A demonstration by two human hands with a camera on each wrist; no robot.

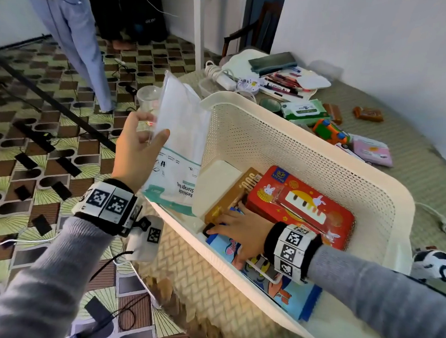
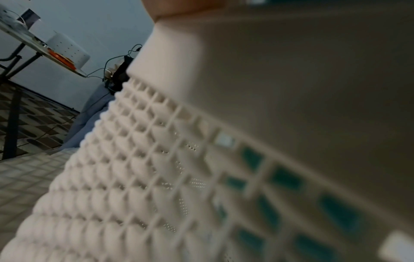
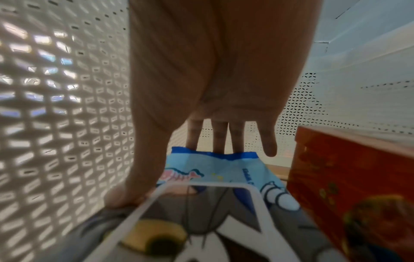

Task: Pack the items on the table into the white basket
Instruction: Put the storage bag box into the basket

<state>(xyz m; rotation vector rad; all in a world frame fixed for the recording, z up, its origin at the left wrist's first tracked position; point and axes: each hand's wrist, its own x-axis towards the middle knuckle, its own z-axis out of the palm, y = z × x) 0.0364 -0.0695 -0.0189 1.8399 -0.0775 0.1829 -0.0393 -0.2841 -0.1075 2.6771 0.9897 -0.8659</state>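
Nearest the lens, our right hand (image 1: 241, 228) lies flat inside the white basket (image 1: 321, 161), fingers (image 3: 220, 136) straight and spread on a blue cartoon packet (image 1: 285, 290), apparently pressing it level beside the red tin (image 1: 303, 207) so more will fit. A brown box (image 1: 231, 193) and a white box (image 1: 215, 184) stand against the near-left wall. Our left hand (image 1: 137, 148) is raised at the basket's left rim, thumb and fingers pinching a resealable storage bag pack (image 1: 179, 145) upright, its lower edge already over the rim, likely to slip into the gap along the wall. Beyond, on the table (image 1: 415, 128), wet wipes (image 1: 305, 111), a toy truck (image 1: 330, 132), a pink pack (image 1: 373, 152) and a white toy car (image 1: 435, 264) await packing.
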